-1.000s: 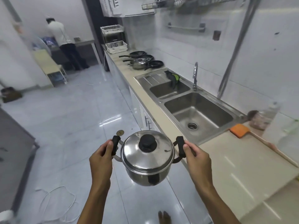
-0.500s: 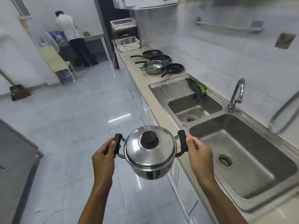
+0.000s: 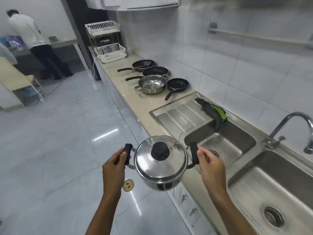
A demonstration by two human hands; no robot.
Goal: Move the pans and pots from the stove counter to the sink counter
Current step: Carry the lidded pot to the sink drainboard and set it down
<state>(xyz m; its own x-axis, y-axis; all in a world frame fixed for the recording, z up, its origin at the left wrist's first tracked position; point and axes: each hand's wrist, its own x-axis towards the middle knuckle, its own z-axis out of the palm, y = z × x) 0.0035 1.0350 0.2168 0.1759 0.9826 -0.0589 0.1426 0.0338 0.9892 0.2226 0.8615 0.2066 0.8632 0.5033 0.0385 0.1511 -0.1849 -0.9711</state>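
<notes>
**Desk:** What is shown?

**Caption:** A lidded steel pot (image 3: 160, 164) is pictured held in the air, over the floor and just beside the front edge of the sink (image 3: 225, 141). One black side handle is pinched by the left hand (image 3: 113, 166) and the other by the right hand (image 3: 211, 168), thumb against curled fingers on each side. The lid is seated, with its knob upward.

**Desk:** Which step is judged to be in hand?

**Caption:** The carry, it is thought. The pot is lifted clear of any worktop and has not yet been set down. Further along the worktop (image 3: 135, 100), beyond the draining board, an open steel pan (image 3: 152, 84) and three black frying pans (image 3: 177, 84) are seen gathered close together.

**Desk:** What is called for next?

**Caption:** A bare patch of worktop near that group would probably have to be reached. The pot should be kept level so the lid is not tipped off. The handles should be released only once the base is rested.
</notes>
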